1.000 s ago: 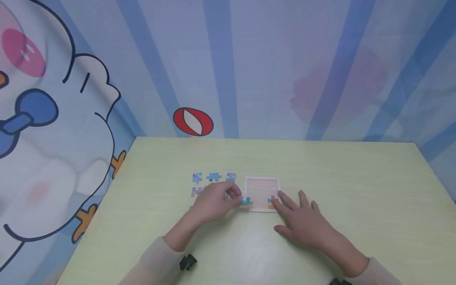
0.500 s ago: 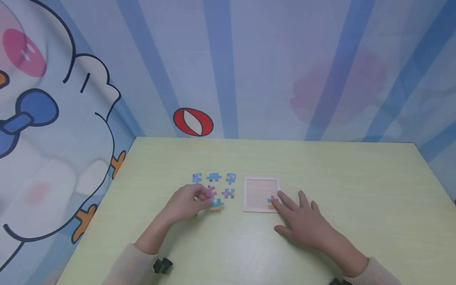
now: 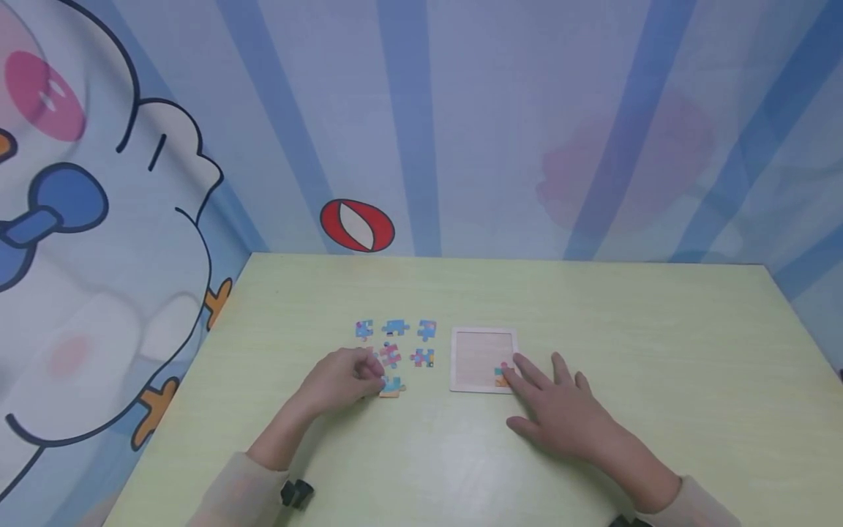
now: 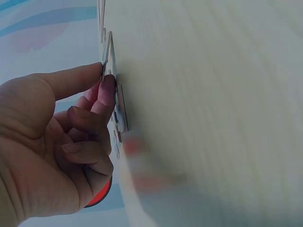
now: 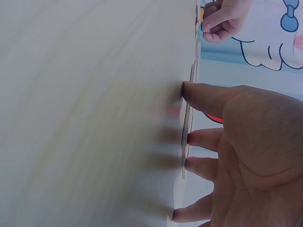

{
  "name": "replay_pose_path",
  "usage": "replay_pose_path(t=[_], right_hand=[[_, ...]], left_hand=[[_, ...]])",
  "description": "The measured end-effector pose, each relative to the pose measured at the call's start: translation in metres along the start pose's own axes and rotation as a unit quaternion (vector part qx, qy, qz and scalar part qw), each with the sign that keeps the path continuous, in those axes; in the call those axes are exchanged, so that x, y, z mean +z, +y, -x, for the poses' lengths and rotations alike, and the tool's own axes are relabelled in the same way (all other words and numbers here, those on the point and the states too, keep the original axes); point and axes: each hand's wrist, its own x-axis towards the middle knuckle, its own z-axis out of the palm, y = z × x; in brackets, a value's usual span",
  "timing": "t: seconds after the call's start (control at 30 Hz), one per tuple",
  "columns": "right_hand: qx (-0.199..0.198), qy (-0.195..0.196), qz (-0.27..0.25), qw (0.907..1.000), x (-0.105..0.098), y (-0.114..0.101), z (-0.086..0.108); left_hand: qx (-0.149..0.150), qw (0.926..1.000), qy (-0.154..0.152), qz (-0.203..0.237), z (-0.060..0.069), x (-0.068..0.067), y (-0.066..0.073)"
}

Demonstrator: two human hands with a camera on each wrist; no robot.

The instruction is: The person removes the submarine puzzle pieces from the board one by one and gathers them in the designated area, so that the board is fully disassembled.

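Note:
My left hand pinches a teal-and-sand jigsaw piece between thumb and forefinger at its left edge. In the left wrist view that piece is tilted, partly off the table. Close by, a pink jigsaw piece lies beyond the fingertips, and another is partly hidden by the hand. My right hand rests with spread fingers at the right side of the square puzzle frame. One fingertip touches a teal-and-orange corner piece inside the frame's lower right corner. The right wrist view shows straight fingers.
Behind the left hand lie blue jigsaw pieces in a row. A pink-and-yellow piece sits between them and the frame. The pale table ends at a printed backdrop.
My left hand has moved left from the frame's lower left corner, carrying the teal-and-sand jigsaw piece to the loose pieces and lowering it there. The right hand has stayed in place.

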Motion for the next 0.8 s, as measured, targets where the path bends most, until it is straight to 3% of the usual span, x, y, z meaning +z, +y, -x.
replay_pose_path(t=[0.3, 0.5, 0.8], right_hand=[[-0.004, 0.008, 0.003, 1.0, 0.0, 0.0, 0.001], [-0.01, 0.013, 0.005, 0.9999, 0.0, 0.001, 0.0], [-0.018, 0.013, -0.007, 0.9997, 0.004, 0.006, 0.001]], left_hand=[[0.0, 0.9995, 0.017, -0.027, 0.001, -0.001, 0.001], [-0.01, 0.9995, 0.024, -0.02, -0.001, -0.003, 0.005], [0.033, 0.9993, 0.006, -0.013, -0.008, 0.003, 0.027]])
